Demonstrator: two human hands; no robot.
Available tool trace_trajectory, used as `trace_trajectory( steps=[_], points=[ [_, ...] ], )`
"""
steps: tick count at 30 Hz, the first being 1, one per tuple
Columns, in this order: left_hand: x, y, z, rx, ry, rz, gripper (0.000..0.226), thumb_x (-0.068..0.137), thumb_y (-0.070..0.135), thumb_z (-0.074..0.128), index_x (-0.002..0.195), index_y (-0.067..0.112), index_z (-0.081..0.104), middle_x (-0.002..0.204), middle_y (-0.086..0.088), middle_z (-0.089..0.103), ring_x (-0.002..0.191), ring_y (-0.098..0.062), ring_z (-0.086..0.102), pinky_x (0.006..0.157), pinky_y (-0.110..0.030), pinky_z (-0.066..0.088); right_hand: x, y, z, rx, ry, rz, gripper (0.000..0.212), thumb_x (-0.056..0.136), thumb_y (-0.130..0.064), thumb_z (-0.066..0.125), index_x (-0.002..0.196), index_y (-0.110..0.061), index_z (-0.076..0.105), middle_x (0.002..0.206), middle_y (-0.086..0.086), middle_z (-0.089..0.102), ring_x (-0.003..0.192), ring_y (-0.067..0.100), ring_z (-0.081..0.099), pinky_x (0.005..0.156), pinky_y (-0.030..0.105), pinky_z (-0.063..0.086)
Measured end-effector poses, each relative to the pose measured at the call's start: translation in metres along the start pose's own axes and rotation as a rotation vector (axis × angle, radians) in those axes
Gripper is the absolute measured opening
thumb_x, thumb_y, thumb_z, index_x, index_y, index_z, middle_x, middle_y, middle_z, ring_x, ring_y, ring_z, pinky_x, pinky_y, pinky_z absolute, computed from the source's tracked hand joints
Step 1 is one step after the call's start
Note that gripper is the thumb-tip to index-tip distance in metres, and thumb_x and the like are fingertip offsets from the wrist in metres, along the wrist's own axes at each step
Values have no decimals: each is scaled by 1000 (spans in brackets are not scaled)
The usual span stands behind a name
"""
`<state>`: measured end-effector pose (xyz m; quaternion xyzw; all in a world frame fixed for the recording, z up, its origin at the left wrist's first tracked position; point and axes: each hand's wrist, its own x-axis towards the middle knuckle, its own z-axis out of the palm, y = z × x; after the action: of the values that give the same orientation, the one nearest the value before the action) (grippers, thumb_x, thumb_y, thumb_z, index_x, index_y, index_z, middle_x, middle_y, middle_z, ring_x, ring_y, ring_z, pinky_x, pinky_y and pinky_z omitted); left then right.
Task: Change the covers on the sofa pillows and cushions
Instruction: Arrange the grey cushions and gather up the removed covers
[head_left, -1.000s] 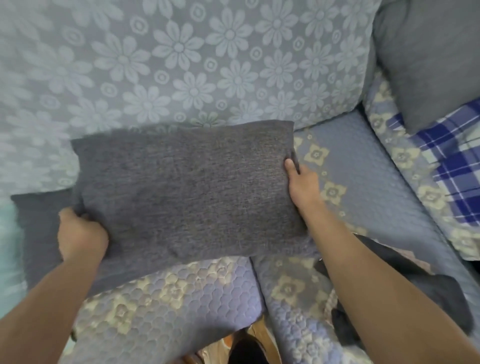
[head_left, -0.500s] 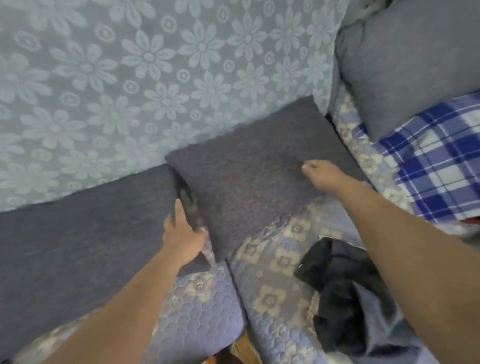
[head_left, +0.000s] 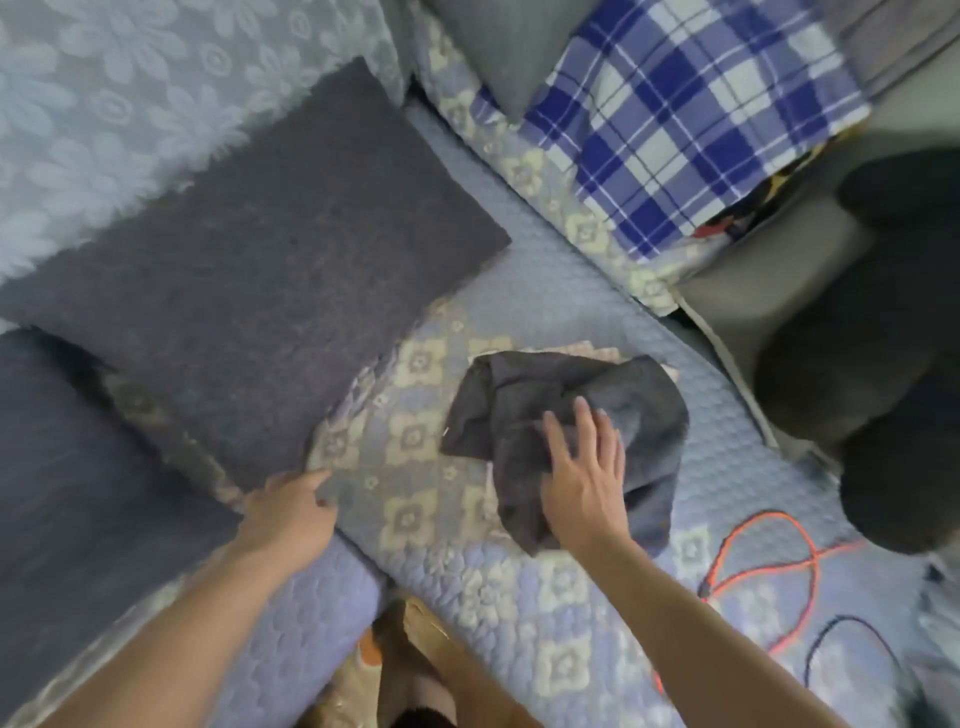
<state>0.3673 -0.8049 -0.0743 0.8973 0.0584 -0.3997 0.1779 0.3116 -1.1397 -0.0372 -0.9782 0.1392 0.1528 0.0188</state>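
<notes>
Since half a second ago my right hand (head_left: 584, 480) has left the grey pillow (head_left: 270, 260) and come down on the crumpled dark cover (head_left: 566, 436), fingers spread flat on the cloth and gripping nothing. That cover lies on the quilted sofa seat (head_left: 561, 291), just right of the pillow, which leans against the floral backrest (head_left: 130, 104). My left hand (head_left: 291, 512) rests at the pillow's near corner, fingers loosely curled on the quilt edge; I cannot tell whether they pinch it. Farther right lie a plaid blanket (head_left: 675, 119) and an orange cable (head_left: 769, 551).
</notes>
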Motion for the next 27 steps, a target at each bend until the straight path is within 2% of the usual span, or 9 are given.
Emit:
trace_trajectory(
  steps=[2,5,8,11,13,16,20,23,27],
  points=[
    [-7,12,7,16,3,24,45,98,30,54,142,26,57,147,-6,55,132,-30,51,109,-37,40,10,43,4,99,-60,300,90,88,-28,65,159,-27,11,164,15,5,148,42,11,118,52,22],
    [-28,43,9,-81,-50,63,39,101,26,56,140,24,59,143,-3,58,125,-27,58,95,-31,44,17,65,-5,321,-37,395,52,93,-13,49,145,-19,45,139,14,51,124,38,48,100,43,43],
    [-65,84,-1,-490,-121,78,19,100,25,61,118,30,65,122,1,69,114,-20,65,91,-31,47,-8,24,-41,640,218,478,30,89,-6,42,106,-22,60,102,-1,60,95,24,55,83,35,43],
    [-111,115,-18,-1100,-420,-20,26,97,41,63,122,35,66,120,-1,71,109,-23,68,92,-49,55,-72,-38,-70,654,235,257,9,81,-10,48,85,-17,49,89,-2,53,83,24,50,70,35,34],
    [-132,118,-25,-1225,-543,-4,41,93,43,65,133,38,60,124,-2,70,112,-24,68,86,-49,58,-116,-85,-74,618,134,-18,15,81,-23,51,92,-15,57,95,-3,53,88,23,53,74,33,40],
    [-140,90,-34,-769,15,-13,47,94,20,70,139,28,57,128,-6,67,117,-28,64,99,-45,52,-152,-123,-76,785,-176,-399,47,93,-38,56,138,-26,52,143,-8,48,136,11,38,113,20,28],
    [-130,13,-83,-868,699,-193,37,85,8,57,118,22,67,112,-13,68,104,-32,67,83,-34,58,-151,-104,-49,883,-174,-172,42,99,-31,56,141,-30,52,140,-13,49,129,5,44,103,14,34],
    [-139,-4,-99,-561,645,-73,40,86,11,62,125,23,64,118,-13,68,109,-36,64,96,-50,53,-124,-68,1,692,-125,130,44,95,-23,61,138,-17,50,142,2,39,126,25,48,100,28,42],
    [-153,1,-80,-68,418,50,26,90,25,65,114,34,69,88,2,65,101,-31,56,87,-44,45,-83,-17,58,378,-207,351,83,94,-34,62,158,-21,10,164,10,1,145,40,14,115,47,30]
  ],
)
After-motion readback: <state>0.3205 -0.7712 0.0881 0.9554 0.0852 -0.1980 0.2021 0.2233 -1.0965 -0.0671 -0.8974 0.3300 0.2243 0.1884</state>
